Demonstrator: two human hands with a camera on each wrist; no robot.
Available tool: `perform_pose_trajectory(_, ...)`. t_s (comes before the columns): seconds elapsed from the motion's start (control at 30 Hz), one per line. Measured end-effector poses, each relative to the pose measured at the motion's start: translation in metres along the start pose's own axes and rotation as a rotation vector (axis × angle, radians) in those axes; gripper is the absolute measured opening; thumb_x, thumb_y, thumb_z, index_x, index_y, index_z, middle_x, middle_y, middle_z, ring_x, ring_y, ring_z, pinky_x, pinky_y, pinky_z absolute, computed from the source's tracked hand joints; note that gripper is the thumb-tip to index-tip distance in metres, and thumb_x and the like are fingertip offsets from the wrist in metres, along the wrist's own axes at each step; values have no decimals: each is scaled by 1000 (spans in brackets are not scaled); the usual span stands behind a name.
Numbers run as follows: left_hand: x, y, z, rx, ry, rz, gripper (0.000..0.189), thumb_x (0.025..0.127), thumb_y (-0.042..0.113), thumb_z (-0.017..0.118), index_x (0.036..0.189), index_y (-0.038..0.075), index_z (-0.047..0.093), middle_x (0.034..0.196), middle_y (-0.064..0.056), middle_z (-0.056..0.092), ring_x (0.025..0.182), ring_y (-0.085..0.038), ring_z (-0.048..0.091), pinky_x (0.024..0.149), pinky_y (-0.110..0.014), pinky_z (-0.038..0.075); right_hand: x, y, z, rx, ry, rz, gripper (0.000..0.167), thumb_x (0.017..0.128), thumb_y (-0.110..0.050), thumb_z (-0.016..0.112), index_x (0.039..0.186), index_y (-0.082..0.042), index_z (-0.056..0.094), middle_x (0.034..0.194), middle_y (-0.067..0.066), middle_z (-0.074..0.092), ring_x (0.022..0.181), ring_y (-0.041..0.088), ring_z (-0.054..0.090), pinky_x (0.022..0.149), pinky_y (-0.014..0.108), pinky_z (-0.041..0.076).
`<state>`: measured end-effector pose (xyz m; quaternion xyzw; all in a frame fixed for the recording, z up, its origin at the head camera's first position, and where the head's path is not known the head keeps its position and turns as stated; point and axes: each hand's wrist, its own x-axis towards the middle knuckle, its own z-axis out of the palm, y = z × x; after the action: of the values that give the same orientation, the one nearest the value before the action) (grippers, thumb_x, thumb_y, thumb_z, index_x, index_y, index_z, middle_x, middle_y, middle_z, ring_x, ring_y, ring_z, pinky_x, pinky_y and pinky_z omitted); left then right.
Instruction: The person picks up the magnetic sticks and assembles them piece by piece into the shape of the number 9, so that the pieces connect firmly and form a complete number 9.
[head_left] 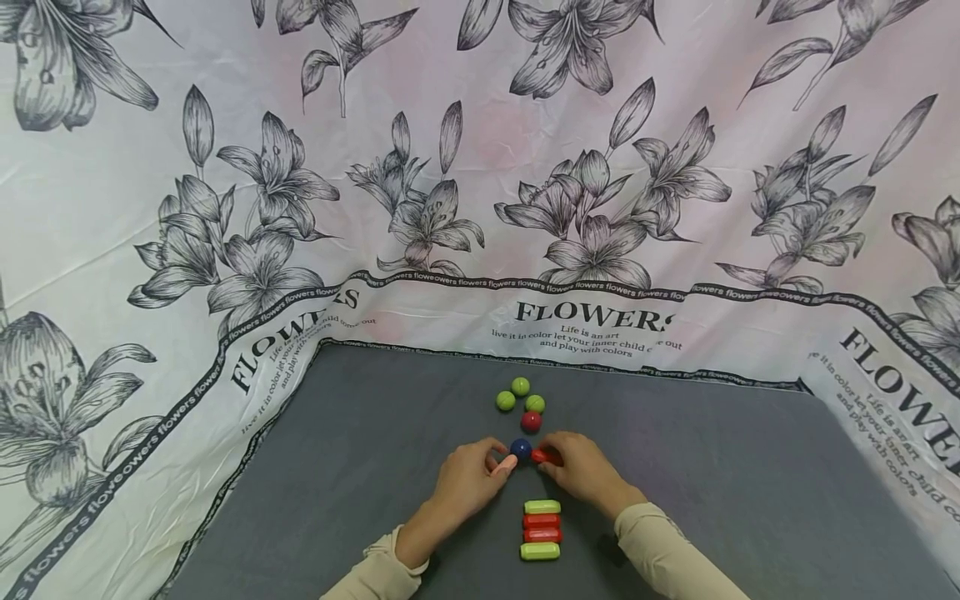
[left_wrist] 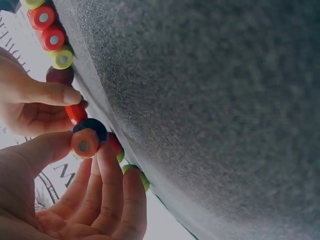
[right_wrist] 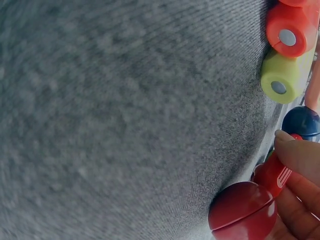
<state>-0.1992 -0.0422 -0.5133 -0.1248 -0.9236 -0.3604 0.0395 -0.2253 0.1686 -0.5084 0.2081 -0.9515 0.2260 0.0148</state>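
Note:
My left hand (head_left: 467, 479) pinches a short orange magnetic rod (left_wrist: 84, 144) between thumb and fingertips; its round metal-centred end shows in the left wrist view. Against the rod's far end sits a dark blue ball (head_left: 521, 449). From the other side, my right hand (head_left: 581, 468) pinches a red magnetic rod (right_wrist: 277, 172), one tip of which is at the blue ball. A dark red ball (right_wrist: 242, 212) is on the red rod's other end, hidden behind the right hand in the head view. Both hands are close together over the grey table.
Three green balls (head_left: 521, 386) and another red ball (head_left: 531, 422) lie just beyond the hands. Nearer the person, a row of yellow-green rods (head_left: 540, 551) and red rods (head_left: 542, 535) lies on the grey table (head_left: 360, 467). A flower-printed cloth (head_left: 450, 317) borders the table's back and sides.

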Motion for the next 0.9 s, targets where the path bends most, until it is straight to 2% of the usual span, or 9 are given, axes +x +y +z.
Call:
perform_pose_trajectory(0.17,-1,1,2,16,-19,-12,31,93,35,71,114,12,70,72,6,70,58,0,54,58,-25,44,0,-1,0,0,-4,13,20,83,-13,81,101,-9,74,93,1,71,84,14,61,82,41,53)
perform_pose_trajectory(0.37,-2,4,4,31,-36,-7,40,87,27,77,122,10,65,74,6,72,61,-3,59,60,-27,46,-1,-2,0,6,-15,43,22,83,-15,81,103,-10,74,97,2,72,87,16,62,87,44,54)
perform_pose_trajectory(0.53,-4,6,8,30,-60,-6,44,85,25,78,124,9,64,74,6,71,63,-4,60,60,-28,46,-1,-2,1,4,-7,30,22,82,-15,82,102,-10,74,96,2,72,86,14,62,84,43,54)
perform_pose_trajectory(0.9,-5,6,12,35,-70,15,55,83,26,78,130,7,59,71,7,68,61,-2,56,58,-26,43,-2,-2,0,-23,4,-32,18,82,-12,81,99,-9,74,93,1,72,82,13,62,79,39,54)
